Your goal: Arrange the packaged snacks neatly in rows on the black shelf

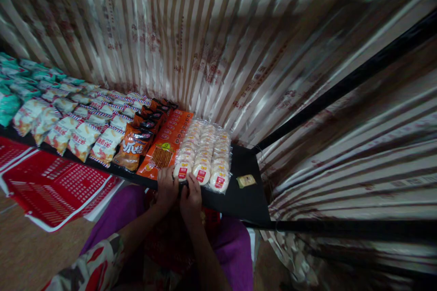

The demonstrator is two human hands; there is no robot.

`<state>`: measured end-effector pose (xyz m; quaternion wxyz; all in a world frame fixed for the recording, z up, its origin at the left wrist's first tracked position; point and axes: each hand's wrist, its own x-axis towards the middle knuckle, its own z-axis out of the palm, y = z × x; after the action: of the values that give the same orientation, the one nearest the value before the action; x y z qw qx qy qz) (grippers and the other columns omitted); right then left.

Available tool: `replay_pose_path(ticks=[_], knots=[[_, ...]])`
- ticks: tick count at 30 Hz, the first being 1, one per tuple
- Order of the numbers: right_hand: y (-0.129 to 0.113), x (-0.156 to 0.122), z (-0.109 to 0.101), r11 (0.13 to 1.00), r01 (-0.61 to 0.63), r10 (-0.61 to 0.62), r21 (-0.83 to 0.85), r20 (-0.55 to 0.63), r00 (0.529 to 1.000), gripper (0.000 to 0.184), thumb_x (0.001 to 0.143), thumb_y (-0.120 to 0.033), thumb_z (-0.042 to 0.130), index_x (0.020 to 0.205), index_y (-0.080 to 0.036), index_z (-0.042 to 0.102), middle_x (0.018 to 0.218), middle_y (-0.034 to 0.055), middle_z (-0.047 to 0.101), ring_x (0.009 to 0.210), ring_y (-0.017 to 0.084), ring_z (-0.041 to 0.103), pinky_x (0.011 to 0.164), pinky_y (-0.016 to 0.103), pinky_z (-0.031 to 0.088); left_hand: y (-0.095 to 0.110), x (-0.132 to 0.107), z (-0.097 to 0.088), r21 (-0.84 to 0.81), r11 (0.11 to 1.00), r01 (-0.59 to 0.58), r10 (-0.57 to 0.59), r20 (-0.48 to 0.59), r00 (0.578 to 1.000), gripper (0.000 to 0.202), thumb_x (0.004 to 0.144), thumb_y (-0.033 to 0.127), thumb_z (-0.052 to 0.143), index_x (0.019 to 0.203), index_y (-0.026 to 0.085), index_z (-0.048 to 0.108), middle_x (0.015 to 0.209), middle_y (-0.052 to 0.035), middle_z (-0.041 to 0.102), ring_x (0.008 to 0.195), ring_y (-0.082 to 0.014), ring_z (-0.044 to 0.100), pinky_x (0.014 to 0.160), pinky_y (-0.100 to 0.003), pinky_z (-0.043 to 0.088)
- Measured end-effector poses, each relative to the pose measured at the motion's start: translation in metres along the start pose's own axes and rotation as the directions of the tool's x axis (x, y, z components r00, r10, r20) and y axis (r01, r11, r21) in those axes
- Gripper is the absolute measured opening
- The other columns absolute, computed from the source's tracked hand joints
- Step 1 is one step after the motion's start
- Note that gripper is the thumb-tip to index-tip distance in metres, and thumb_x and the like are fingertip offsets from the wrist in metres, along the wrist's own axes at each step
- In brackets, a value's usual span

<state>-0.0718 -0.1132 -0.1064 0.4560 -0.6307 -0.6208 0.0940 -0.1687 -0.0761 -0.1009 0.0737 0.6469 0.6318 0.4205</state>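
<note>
Rows of round white rice crackers (201, 174) in clear packs with red labels lie at the right part of a black shelf (235, 207). My left hand (167, 187) and my right hand (191, 195) meet at the front of the leftmost row. Between them is the front rice cracker pack (182, 171), its lower edge pinched from both sides by my fingers. Beside my left hand lies a flat orange snack bag (160, 157) with a picture of brown sticks. My thumbs are partly hidden below the pack.
Further left on the shelf are orange-and-black bags (131, 148), several rows of white snack bags (83, 138) and teal bags (9, 104). A small yellowish packet (246, 181) lies at the right end. Red baskets (61, 182) stand below. Black poles (341, 82) and striped curtain (191, 18) enclose the shelf.
</note>
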Motion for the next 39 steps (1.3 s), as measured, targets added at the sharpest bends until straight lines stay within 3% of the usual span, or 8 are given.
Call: replay_pose_path(ticks=[6, 17, 26, 39], knots=[[-0.001, 0.001, -0.001, 1.0, 0.019, -0.019, -0.006, 0.003, 1.0, 0.038, 0.086, -0.016, 0.04, 0.117, -0.013, 0.061, 0.122, 0.014, 0.06, 0.117, 0.021, 0.052, 0.102, 0.042, 0.042, 0.003, 0.001, -0.003, -0.053, 0.997, 0.055, -0.055, -0.004, 0.998, 0.019, 0.085, 0.022, 0.041, 0.097, 0.015, 0.053, 0.093, -0.011, 0.059, 0.092, -0.0255, 0.054, 0.082, -0.043, 0.046], [-0.002, 0.0, 0.001, 1.0, 0.007, -0.007, 0.012, 0.012, 1.0, 0.037, 0.084, -0.016, 0.041, 0.115, -0.014, 0.062, 0.121, 0.0135, 0.061, 0.114, 0.021, 0.054, 0.1, 0.042, 0.044, 0.003, 0.002, -0.009, -0.172, 0.965, 0.197, -0.183, 0.094, 0.979, 0.02, 0.084, 0.027, 0.041, 0.095, 0.016, 0.054, 0.095, -0.0108, 0.061, 0.096, -0.0259, 0.055, 0.087, -0.046, 0.045], [-0.013, 0.001, -0.003, 0.998, 0.014, -0.015, 0.055, 0.018, 1.0, 0.037, 0.085, -0.017, 0.04, 0.115, -0.016, 0.061, 0.118, 0.0118, 0.063, 0.111, 0.019, 0.056, 0.1, 0.041, 0.045, 0.011, 0.003, -0.023, -0.334, 0.876, 0.348, -0.297, 0.195, 0.935, 0.024, 0.086, 0.032, 0.038, 0.099, 0.017, 0.051, 0.097, -0.0104, 0.062, 0.092, -0.024, 0.059, 0.085, -0.043, 0.047], [-0.017, -0.01, -0.021, 0.998, -0.033, 0.036, 0.056, -0.05, 0.998, 0.033, 0.09, -0.023, 0.039, 0.111, -0.015, 0.063, 0.113, 0.0128, 0.063, 0.108, 0.02, 0.056, 0.097, 0.042, 0.045, 0.023, -0.011, -0.028, -0.408, 0.834, 0.372, -0.313, 0.206, 0.927, 0.025, 0.083, 0.036, 0.042, 0.098, 0.019, 0.052, 0.095, -0.0091, 0.064, 0.088, -0.0237, 0.062, 0.083, -0.04, 0.049]])
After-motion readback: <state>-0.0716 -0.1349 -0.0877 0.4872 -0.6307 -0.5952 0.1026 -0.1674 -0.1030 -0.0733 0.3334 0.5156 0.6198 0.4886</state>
